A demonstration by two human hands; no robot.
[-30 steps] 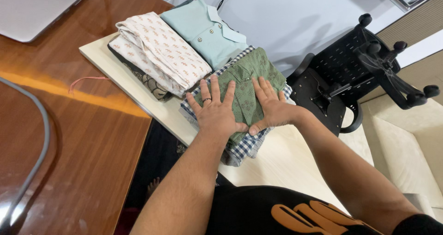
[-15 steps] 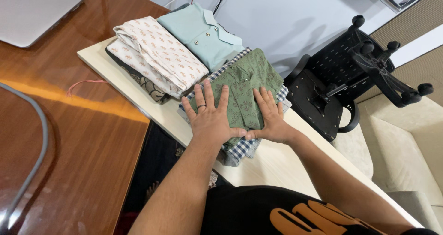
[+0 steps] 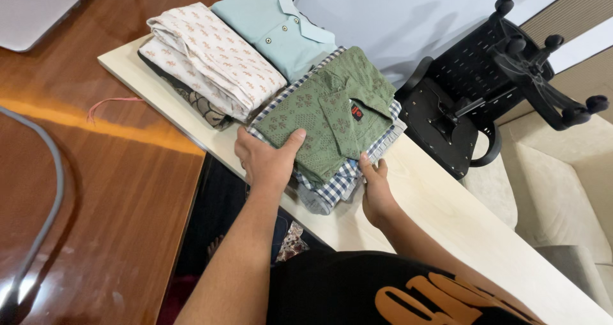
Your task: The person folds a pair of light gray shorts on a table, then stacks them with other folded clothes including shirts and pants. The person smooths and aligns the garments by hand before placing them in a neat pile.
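At frame centre, your left hand (image 3: 265, 162) and right hand (image 3: 377, 191) grasp the green shirt (image 3: 325, 111) stack, fingers clenched; folding done, stack not yet lifted from surface (image 3: 447, 216).

A pale, light-wood bench (image 3: 440, 204) runs at a slant from the upper left to the lower right. Three piles of folded clothes lie directly on it, side by side near its upper end. The cream patterned pile (image 3: 204, 60) sits farthest left, with a dark patterned garment (image 3: 201, 105) at its bottom against the board. Just beside it lies the folded light-blue polo shirt (image 3: 278, 28). The third pile, a green printed shirt (image 3: 325, 111) on checked shirts (image 3: 338, 184), overhangs the near edge. The bench's left end abuts a dark brown wooden desk (image 3: 115, 191).
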